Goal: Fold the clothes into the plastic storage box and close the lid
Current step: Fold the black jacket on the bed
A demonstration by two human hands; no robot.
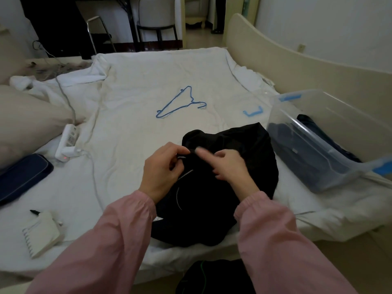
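A black garment lies bunched on the white bed sheet near the front edge. My left hand pinches a fold of its fabric at the top edge. My right hand rests on the garment beside it, index finger pointing left, other fingers curled; the finger is blurred. To the right stands a clear plastic storage box with blue clips, holding dark blue folded clothes. No lid is plainly visible.
A blue wire hanger lies mid-bed, a loose blue clip near the box. A white power strip with cable, a dark pouch, a notebook and pillow sit left. The cream bed frame runs along the right.
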